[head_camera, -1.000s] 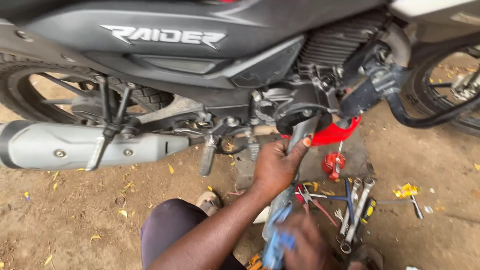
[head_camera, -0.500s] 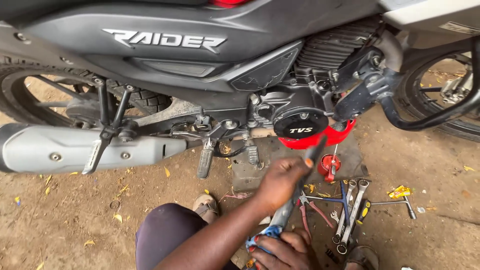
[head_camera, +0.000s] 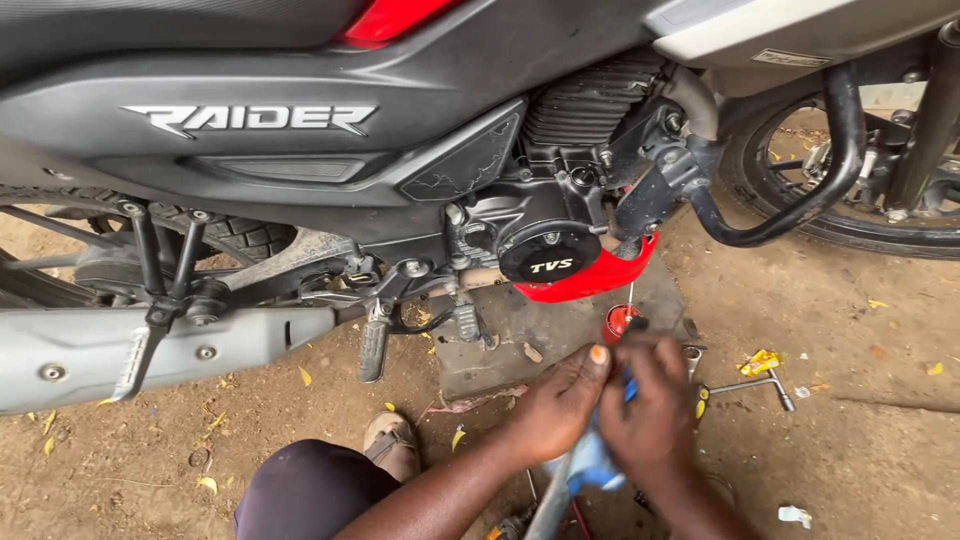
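Note:
My left hand (head_camera: 558, 405) and my right hand (head_camera: 655, 410) are pressed together low in the view, just below the engine. Both are closed around a blue cloth (head_camera: 592, 468). The cloth is wrapped on a long silver metal tool (head_camera: 548, 512) that slants down towards me. My fingers hide the tool's upper end. Straight above the hands are the black motorcycle's round engine cover (head_camera: 548, 256) and its red belly guard (head_camera: 592, 286). A small red part (head_camera: 617, 321) sits just beyond my right hand's knuckles.
A grey slab (head_camera: 530, 335) lies under the engine on the dirt. A silver exhaust (head_camera: 90, 360) and a footpeg (head_camera: 372, 347) are at left, a black crash bar (head_camera: 800, 205) and the front wheel (head_camera: 880, 215) at right. A T-handle wrench (head_camera: 752, 385) lies right of my hands. My sandalled foot (head_camera: 395, 438) is nearby.
My left hand dropped from the engine cover and came down to join my right hand on the blue cloth. The view shifted slightly left and closer.

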